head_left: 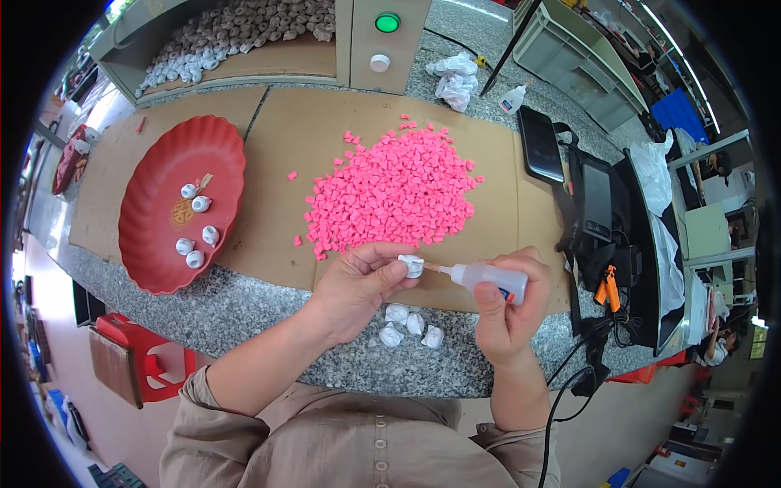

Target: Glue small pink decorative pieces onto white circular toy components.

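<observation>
Between the thumb and fingers of my left hand [364, 285] is a small white moulded piece [412, 265]. My right hand [514, 305] grips a translucent white squeeze bottle [492, 281], tipped sideways so its thin brownish nozzle [438, 267] meets or nearly meets the white piece. Just beyond my hands spreads a big heap of small pink pieces [390, 191] on brown cardboard. Several more white pieces [415, 324] lie on the speckled stone tabletop below my hands. At the left, a red scalloped tray [146, 244] holds several round white pieces [201, 204].
A grey box with a green button [388, 23] stands at the back; many whitish-grey pieces [244, 32] fill its opening. At the right lie a black phone [540, 145], a black bag [592, 195] and orange-handled pliers [608, 289]. Another small bottle [513, 99] and a grey crate [573, 61] sit behind.
</observation>
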Available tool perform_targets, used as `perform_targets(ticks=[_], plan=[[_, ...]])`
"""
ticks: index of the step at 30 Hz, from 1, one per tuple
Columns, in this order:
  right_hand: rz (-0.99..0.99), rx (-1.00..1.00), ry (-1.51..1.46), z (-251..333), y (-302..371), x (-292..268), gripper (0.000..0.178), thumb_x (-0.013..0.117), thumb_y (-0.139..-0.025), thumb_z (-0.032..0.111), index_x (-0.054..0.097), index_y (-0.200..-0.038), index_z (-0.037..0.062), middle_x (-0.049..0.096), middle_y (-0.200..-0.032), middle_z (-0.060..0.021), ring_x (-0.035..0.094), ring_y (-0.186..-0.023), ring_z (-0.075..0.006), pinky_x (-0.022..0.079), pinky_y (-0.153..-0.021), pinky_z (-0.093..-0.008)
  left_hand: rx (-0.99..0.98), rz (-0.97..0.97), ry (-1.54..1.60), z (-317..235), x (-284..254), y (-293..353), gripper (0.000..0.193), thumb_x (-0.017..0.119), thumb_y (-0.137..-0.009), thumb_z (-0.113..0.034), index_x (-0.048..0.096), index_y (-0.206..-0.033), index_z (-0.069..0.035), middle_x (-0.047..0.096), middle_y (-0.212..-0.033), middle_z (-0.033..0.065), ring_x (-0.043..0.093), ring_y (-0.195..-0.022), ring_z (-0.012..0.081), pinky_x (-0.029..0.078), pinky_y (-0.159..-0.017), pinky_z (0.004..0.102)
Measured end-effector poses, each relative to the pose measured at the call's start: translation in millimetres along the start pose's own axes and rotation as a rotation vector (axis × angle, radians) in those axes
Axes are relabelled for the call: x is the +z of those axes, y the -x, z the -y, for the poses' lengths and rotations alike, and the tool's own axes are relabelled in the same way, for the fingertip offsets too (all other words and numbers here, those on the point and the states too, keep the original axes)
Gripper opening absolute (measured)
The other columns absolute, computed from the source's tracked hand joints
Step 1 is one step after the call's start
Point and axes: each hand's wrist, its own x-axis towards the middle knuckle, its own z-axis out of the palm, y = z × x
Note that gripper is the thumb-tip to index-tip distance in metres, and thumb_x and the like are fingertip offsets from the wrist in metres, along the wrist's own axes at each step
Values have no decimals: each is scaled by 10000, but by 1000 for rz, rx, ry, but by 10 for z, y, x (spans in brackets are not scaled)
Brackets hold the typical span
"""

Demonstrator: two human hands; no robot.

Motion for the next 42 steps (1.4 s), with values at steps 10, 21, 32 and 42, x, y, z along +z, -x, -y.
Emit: perform_targets(ticks=[10,21,32,42], plan=[[67,-237,210,42,-10,-25,342,671,-690,103,461,-940,-2,519,-757,-104,478,-599,-206,404,-507,-273,2,-11,1,-18,16,-1,187,511,-814,-36,542,-998,-25,576,-932,64,551,-844,134,458,-785,258],[37,-44,92,42,-45,-45,242,608,-744,69,444,-904,-10,483,-739,-91,444,-601,-150,361,-507,-230,25,-4,11,-9,4,12,203,555,-792,-73,551,-993,-48,582,-922,66,552,-842,156,445,-782,272],[17,55,-33,-10,-18,-14,249,579,-769,71,414,-940,-3,447,-758,-75,427,-606,-108,348,-516,-209,13,1,6,-14,12,11,193,549,-795,-65,560,-987,-46,584,-941,70,550,-856,158,440,-791,277],[10,67,-51,-11,-16,-16,229,570,-776,63,417,-933,-2,445,-752,-71,425,-600,-104,342,-512,-202,15,25,18,-17,7,16,186,546,-794,-57,565,-979,-41,586,-936,73,551,-863,158,442,-794,273]])
